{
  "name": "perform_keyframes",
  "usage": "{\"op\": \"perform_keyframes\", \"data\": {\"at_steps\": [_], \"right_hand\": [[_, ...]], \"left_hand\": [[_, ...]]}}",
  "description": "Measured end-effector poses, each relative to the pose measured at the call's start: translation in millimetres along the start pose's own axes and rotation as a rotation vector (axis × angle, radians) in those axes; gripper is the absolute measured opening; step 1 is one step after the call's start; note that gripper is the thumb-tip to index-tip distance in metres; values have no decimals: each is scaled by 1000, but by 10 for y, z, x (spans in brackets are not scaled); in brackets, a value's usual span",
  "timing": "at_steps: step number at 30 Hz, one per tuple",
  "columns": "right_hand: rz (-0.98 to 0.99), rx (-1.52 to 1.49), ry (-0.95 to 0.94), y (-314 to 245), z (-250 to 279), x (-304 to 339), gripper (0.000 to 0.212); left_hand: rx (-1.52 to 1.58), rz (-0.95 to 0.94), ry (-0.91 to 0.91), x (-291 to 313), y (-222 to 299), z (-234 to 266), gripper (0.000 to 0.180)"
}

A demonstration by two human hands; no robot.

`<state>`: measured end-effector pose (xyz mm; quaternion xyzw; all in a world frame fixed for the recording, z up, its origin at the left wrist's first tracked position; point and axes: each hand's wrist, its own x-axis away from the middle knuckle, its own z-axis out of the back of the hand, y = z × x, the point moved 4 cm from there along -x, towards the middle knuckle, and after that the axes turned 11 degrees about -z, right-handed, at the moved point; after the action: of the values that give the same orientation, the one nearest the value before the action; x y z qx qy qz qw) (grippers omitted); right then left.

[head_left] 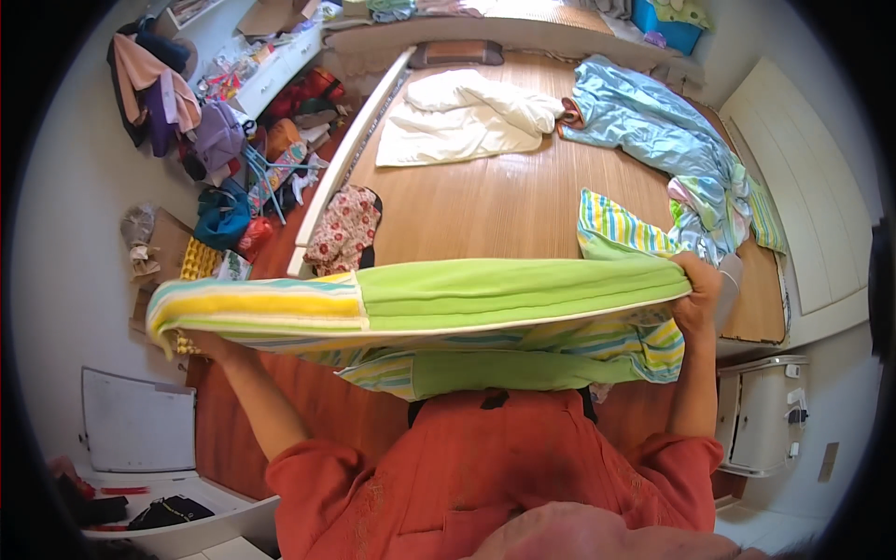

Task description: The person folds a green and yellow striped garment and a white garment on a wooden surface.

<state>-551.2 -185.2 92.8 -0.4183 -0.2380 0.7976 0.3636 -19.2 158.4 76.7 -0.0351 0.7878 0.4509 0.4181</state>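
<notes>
A bed cover [523,294] in plain green, with yellow, white and blue stripes, stretches between my two hands in front of my body. My right hand [693,291] is closed round its right end, fingers wrapped over the green edge. At the other end my left hand [203,343] grips from beneath, its fingers mostly hidden by the striped part. Lower folds of the same cloth hang close to my red top. Beyond the right end, a striped corner [621,224] rests over the bed; I cannot tell if it joins the held cloth.
On the wooden bed mat [476,205] lie a white cloth [467,117], a shiny blue cover [644,112] and a red floral cloth [343,229]. A white bed rail [359,149] runs along the left. Bags [222,135] and clutter crowd the left wall. A white cabinet [761,415] stands right.
</notes>
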Motion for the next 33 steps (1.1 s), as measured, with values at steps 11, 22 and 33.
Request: {"op": "perform_keyframes", "data": {"at_steps": [11, 22, 33], "right_hand": [[93, 153, -498, -251, -266, -100, 52], [76, 322, -457, 83, -929, 205, 18], [119, 271, -528, 67, -1124, 564, 18]], "left_hand": [[-575, 84, 212, -331, -702, 275, 43], [-816, -102, -776, 1007, -1328, -1469, 89], [-492, -65, -1385, 2162, -1196, -2520, 33]]}}
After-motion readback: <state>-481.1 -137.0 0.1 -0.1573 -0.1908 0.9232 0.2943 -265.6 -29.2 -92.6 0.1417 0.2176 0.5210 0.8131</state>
